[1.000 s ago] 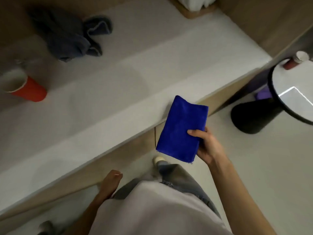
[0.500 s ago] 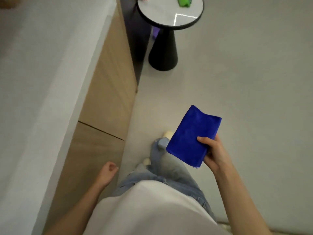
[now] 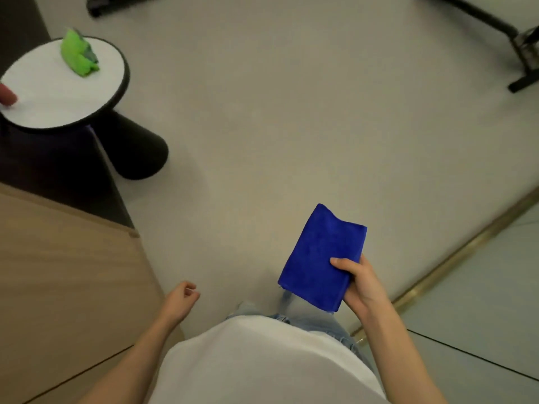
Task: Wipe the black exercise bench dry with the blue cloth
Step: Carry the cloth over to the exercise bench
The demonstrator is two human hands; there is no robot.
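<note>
Right hand (image 3: 363,285) pinches folded blue microfibre cloth (image 3: 320,258) by its near edge | left hand (image 3: 182,298) loosely curled, holding nothing | risk: thumb-only pinch, cloth could unfold or slip while walking.

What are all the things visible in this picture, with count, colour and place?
blue cloth: one, blue, folded, lower right, above the floor
side table: one, white top, black rim and base, upper left
green object: one, green, on the side table
red object: one, red, on the side table, cut off at left edge
cabinet: one, light wood, left
black bars: two groups, black, top edge and upper right
floor strip: one, brass, right
left hand: one, loosely curled, holds nothing
right hand: one, grips the blue cloth
</note>
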